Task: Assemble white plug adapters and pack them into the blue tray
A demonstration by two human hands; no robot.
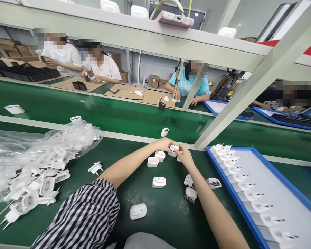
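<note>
My left hand [164, 144] and my right hand [185, 156] meet at the far side of the green work surface, fingers closed on a white plug charger [174, 149] between them. My fingers cover part of its sides. Close by my left hand stand another white charger [160, 155] and an open white housing [152, 162]. Nearer to me are an upright two-pin charger [159, 182] and one lying down with its pins up [138, 211]. Beside my right forearm lies a circuit board with a white part [191, 194].
Loose white plug caps [28, 197] spill from a clear plastic bag [75, 141] on the left. A blue-rimmed tray [274, 166] with a row of chargers lies at right. A slanted metal post [233, 79] rises beyond. Across the green conveyor belt [106, 114], several people work.
</note>
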